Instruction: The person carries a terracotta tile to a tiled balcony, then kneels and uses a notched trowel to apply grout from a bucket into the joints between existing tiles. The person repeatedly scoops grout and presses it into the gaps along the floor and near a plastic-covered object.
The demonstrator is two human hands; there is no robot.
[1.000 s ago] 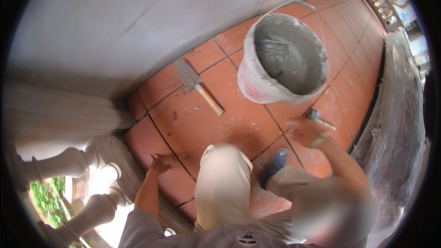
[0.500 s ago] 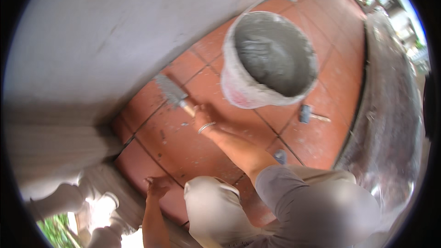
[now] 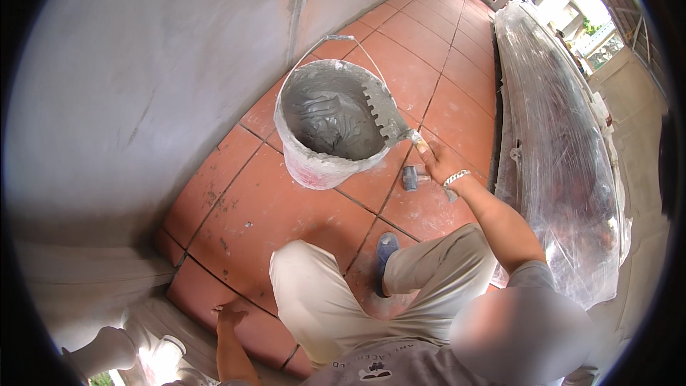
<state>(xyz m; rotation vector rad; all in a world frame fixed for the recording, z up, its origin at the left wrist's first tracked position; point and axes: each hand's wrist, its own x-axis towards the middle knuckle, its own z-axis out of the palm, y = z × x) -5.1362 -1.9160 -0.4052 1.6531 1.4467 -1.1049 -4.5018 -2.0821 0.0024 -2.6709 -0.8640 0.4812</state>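
Observation:
My right hand (image 3: 443,165) grips the wooden handle of a notched trowel (image 3: 386,116). The trowel's toothed metal blade, smeared with grey, lies over the right rim of a white bucket (image 3: 307,169). Wet grey mortar (image 3: 323,123) sits inside, heaped in soft folds, and the bucket's wire handle stands up at the back. At the lower left, my left hand (image 3: 230,317) rests with fingers apart on a reddish floor tile (image 3: 207,287) beside the baluster base, holding nothing.
A hammer (image 3: 411,178) lies on the tiles below my right hand. The grey wall (image 3: 143,100) runs along the left, and a long plastic-wrapped object (image 3: 557,150) lines the right. White balusters (image 3: 107,352) stand at lower left. My blue shoe (image 3: 386,249) is on the floor.
My right hand has carried the trowel from the floor near the wall to the bucket's right rim. The view has shifted; my left hand stays on the tile.

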